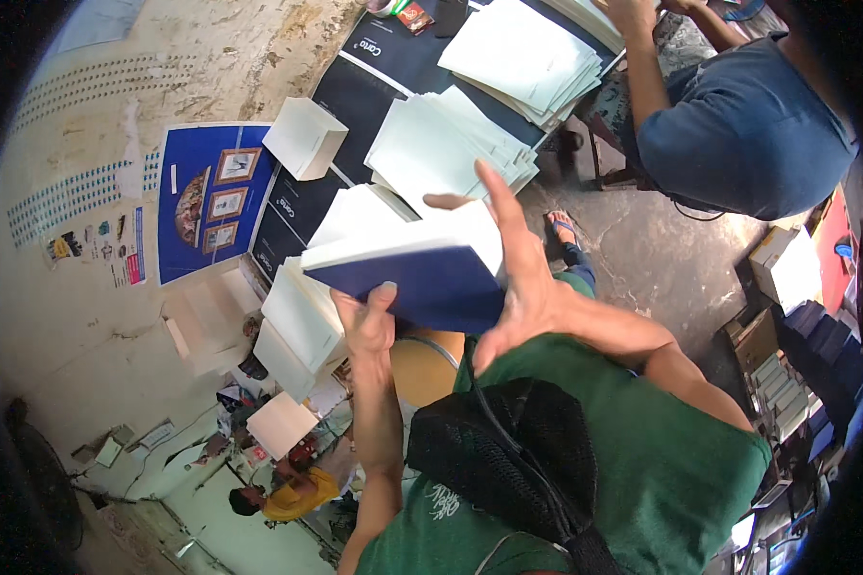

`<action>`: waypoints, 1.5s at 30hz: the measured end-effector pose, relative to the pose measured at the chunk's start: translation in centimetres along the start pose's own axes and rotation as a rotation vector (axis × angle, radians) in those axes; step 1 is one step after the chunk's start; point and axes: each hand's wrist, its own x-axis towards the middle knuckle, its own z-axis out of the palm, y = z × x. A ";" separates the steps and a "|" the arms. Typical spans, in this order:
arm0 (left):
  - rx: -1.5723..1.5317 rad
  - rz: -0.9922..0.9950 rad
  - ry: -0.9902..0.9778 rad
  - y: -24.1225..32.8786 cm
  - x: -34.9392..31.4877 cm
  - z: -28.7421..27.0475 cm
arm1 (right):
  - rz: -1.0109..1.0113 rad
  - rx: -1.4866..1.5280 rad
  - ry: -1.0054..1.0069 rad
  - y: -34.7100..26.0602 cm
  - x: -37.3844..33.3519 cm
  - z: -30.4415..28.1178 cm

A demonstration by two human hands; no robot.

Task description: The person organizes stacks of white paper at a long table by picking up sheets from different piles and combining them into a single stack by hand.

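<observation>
A thick book (431, 280) with a dark blue cover and white page edges is held tilted in front of my chest. My left hand (366, 324) grips its lower left part, thumb on the blue cover. At the book's right end, my right hand (525, 278) is spread wide, with thumb and fingers stretched apart; whether its palm presses on the book cannot be made out. Just beyond the book, a fanned stack of white printed sheets (431, 144) lies on the dark table covering (364, 88). White page blocks (302, 311) stand at the table's near left.
Another sheet stack (518, 57) lies farther back. A white block (305, 139) stands by the wall. At the upper right sits a person in a blue shirt (738, 129); a person in yellow (302, 494) is at the lower left. Books are piled on the right (786, 393).
</observation>
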 end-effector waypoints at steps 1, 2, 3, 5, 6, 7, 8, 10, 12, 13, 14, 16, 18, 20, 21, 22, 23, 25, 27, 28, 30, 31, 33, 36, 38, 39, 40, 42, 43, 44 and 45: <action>-0.006 0.012 0.002 0.1 -0.4 0.1 | 0.047 -0.030 -0.005 -0.5 -0.5 0.5; -0.005 0.023 0.014 0.7 -1.3 0.5 | 0.115 -0.046 0.021 -1.3 -1.1 1.0; -0.004 0.034 0.028 1.3 -1.9 0.7 | 0.167 -0.064 0.049 -1.4 -1.2 0.7; 0.130 0.099 -0.070 2.1 -2.4 0.5 | 0.266 0.062 0.083 -1.6 -2.1 0.3; 0.198 0.122 -0.140 2.7 -2.7 0.5 | 0.315 0.155 0.097 -1.7 -2.8 0.3; 0.267 0.142 -0.207 3.2 -3.0 0.4 | 0.301 0.214 0.031 -1.7 -3.3 -0.1; 0.294 0.264 -0.366 3.5 -2.6 0.4 | 0.292 0.278 -0.041 -1.6 -3.9 -0.4; 0.258 0.215 -0.457 4.3 -2.5 1.3 | 0.059 0.210 -0.197 -1.2 -4.1 -0.6; 0.293 0.188 -0.537 5.3 -2.6 1.5 | 0.010 0.261 -0.167 -1.3 -4.6 -0.7; 0.340 0.200 -0.566 6.2 -2.6 2.1 | -0.019 0.266 -0.157 -1.4 -4.9 -0.7; 0.352 0.199 -0.555 6.4 -2.4 2.4 | -0.012 0.269 -0.158 -1.4 -4.8 -0.6; 0.324 0.202 -0.561 6.2 -2.7 2.2 | 0.000 0.274 -0.154 -1.8 -4.8 -0.4; 0.295 0.183 -0.564 6.0 -2.7 2.1 | 0.007 0.272 -0.153 -1.9 -4.8 -0.2; 0.346 0.217 -0.585 5.9 -2.6 1.8 | 0.021 0.258 -0.165 -2.3 -4.5 -0.2; 0.371 0.232 -0.593 6.0 -2.6 1.7 | 0.032 0.244 -0.179 -2.7 -4.1 -0.1; 0.395 0.204 -0.574 5.9 -2.7 1.3 | 0.042 0.231 -0.194 -3.0 -3.7 0.0; 0.422 0.177 -0.564 5.8 -2.6 0.9 | 0.021 0.213 -0.188 -2.7 -4.1 0.2; 0.308 0.226 -0.510 6.0 -2.2 0.4 | -0.023 0.189 -0.189 -1.6 -5.1 1.1; 0.321 0.366 -0.379 7.5 -1.8 1.1 | -0.130 0.173 -0.182 -2.2 -3.8 2.0; 0.275 0.457 -0.256 8.0 -1.7 1.4 | -0.173 0.154 -0.153 -1.9 -3.7 2.5; 0.173 0.635 0.001 8.4 -1.8 2.3 | -0.244 0.099 -0.123 -1.7 -3.2 3.2; 0.185 0.690 0.005 8.5 -1.8 2.4 | -0.272 0.064 -0.116 -1.6 -2.9 3.4; 0.207 0.807 0.038 8.5 -1.9 2.8 | -0.300 0.028 -0.118 -1.4 -2.5 3.6; 0.242 0.812 0.151 8.2 -1.5 3.6 | -0.298 0.006 -0.115 -0.9 -2.7 3.7; 0.271 0.790 0.220 8.4 -1.5 4.4 | -0.291 -0.006 -0.116 -0.6 -3.3 3.8; 0.280 0.760 0.225 8.4 -1.6 4.4 | -0.275 0.003 -0.119 -0.5 -3.5 3.9; 0.289 0.730 0.229 8.5 -1.7 4.3 | -0.259 0.011 -0.122 -0.3 -3.7 4.1; 0.309 0.703 0.212 8.3 -1.7 4.0 | -0.242 0.008 -0.135 0.0 -4.2 4.3; 0.323 0.707 0.194 8.2 -1.5 3.8 | -0.239 0.001 -0.132 0.1 -4.3 4.4; 0.348 0.707 0.169 8.2 -1.3 3.6 | -0.232 -0.001 -0.118 0.2 -4.5 4.6; 0.346 0.742 0.176 8.1 -1.0 3.7 | -0.226 -0.003 -0.104 0.2 -4.6 4.8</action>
